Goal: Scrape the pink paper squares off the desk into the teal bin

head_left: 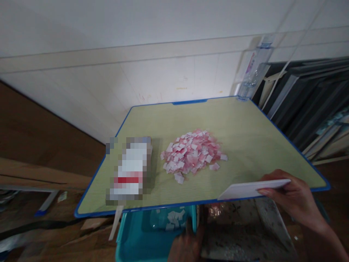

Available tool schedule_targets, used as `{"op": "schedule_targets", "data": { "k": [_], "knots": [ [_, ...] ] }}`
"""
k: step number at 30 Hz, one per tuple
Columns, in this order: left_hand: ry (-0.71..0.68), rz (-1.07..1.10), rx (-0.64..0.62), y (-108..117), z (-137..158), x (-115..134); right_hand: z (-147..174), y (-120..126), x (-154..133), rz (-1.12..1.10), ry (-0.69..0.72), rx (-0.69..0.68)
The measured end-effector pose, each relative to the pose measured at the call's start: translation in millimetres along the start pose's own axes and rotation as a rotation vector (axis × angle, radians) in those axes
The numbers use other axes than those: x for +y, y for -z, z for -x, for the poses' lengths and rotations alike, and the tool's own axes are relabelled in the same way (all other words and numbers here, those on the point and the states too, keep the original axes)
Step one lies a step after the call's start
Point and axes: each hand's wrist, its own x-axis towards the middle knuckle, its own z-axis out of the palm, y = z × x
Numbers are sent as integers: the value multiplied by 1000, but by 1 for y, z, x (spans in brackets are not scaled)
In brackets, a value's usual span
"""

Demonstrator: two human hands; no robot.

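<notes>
My right hand [294,196] pinches a thin white card [242,189], held along the front right edge of the low table. Below that edge, my left hand [187,245] grips the right rim of a teal plastic bin [144,243], its fingers dark and partly hidden. Several white paper squares [176,218] lie inside this bin. On the tabletop [253,142], pale green with a blue border, sits a heap of small pink and white squares [192,153]. A few squares have strayed from the heap's near and right sides.
A pixelated phone-like object [131,169] rests on the table's left side. By the wall, a clear water bottle [253,71] stands at the back right corner. Dark flat panels [308,94] lean at the right. A stained grey tray [242,233] lies below the front edge.
</notes>
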Motion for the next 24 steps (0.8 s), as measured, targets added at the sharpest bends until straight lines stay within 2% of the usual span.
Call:
{"op": "schedule_targets", "data": {
  "k": [4, 10, 14, 20, 24],
  "knots": [
    [-1, -2, -13, 0, 0, 0, 3, 11, 1, 17, 3, 61],
    [-19, 15, 17, 1, 2, 0, 1, 20, -6, 180, 3, 269],
    [-7, 17, 5, 3, 3, 1, -7, 12, -16, 264, 35, 319],
    [-18, 14, -49, -1, -1, -1, -22, -4, -22, 331, 154, 340],
    [-21, 1, -7, -8, -2, -3, -31, -9, -22, 349, 226, 334]
  ]
}}
